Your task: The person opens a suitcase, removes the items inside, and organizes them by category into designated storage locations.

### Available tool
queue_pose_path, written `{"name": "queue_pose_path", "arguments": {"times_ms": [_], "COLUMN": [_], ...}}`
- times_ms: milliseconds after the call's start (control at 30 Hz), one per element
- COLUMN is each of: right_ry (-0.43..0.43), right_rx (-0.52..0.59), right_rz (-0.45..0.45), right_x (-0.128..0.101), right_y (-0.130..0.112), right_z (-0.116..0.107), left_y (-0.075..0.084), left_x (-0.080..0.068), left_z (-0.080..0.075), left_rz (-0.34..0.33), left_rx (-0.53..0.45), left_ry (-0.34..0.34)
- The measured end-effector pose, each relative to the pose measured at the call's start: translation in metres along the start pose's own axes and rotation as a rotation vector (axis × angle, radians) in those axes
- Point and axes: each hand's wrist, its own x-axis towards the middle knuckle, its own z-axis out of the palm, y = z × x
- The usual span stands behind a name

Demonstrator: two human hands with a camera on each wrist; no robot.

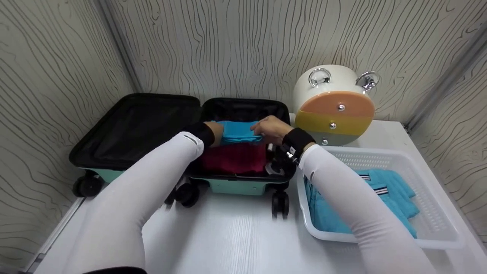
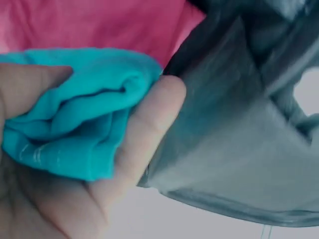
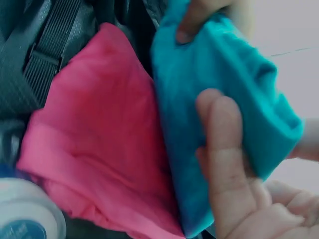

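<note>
A folded turquoise cloth garment [image 1: 240, 131] is held over the right half of an open suitcase [image 1: 237, 185]. My left hand [image 1: 217, 133] grips its left end; in the left wrist view the thumb lies over the folded layers and the fingers [image 2: 152, 124] curl underneath. At the other end my right hand [image 1: 271, 127] holds the cloth, and the right wrist view shows fingers [image 3: 224, 139] lying on its face. Below the cloth, a folded crimson garment [image 1: 234, 158] lies inside the suitcase. That crimson garment [image 3: 99, 144] sits beside a black strap with a buckle [image 3: 42, 64].
The suitcase's black-lined other half [image 1: 140, 133] lies open at left. At right, a white basket [image 1: 403, 152] holds more turquoise garments [image 1: 392, 190]. Behind it stands a round cabinet [image 1: 335, 102] with coloured drawers and metal handles. A round white-lidded container [image 3: 30, 214] sits beside the crimson garment.
</note>
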Motion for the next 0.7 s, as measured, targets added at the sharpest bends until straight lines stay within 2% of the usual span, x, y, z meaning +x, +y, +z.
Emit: {"name": "queue_pose_path", "arguments": {"times_ms": [100,167,267,367,533,700], "right_ry": [0.004,0.021,0.076,0.174,0.304,0.349], "right_rx": [0.104,0.100,-0.019,-0.140,-0.160,-0.273], "right_rz": [-0.020,-0.061,-0.158,-0.258,-0.362,-0.444], "right_x": [-0.004,-0.007,-0.012,-0.019,-0.037,-0.069], "right_y": [0.000,0.000,-0.001,-0.002,-0.012,-0.026], "right_z": [-0.004,-0.008,-0.014,-0.021,-0.033,-0.052], "left_y": [0.002,-0.002,-0.007,-0.011,-0.007,0.002], "left_x": [-0.041,-0.052,-0.062,-0.061,-0.067,-0.085], "left_z": [-0.033,-0.048,-0.067,-0.082,-0.109,-0.139], "left_rz": [-0.030,-0.055,-0.073,-0.078,-0.106,-0.092], "left_rx": [-0.133,-0.222,-0.323,-0.375,-0.401,-0.435], "left_ry": [0.093,0.129,0.184,0.260,0.394,0.497]}}
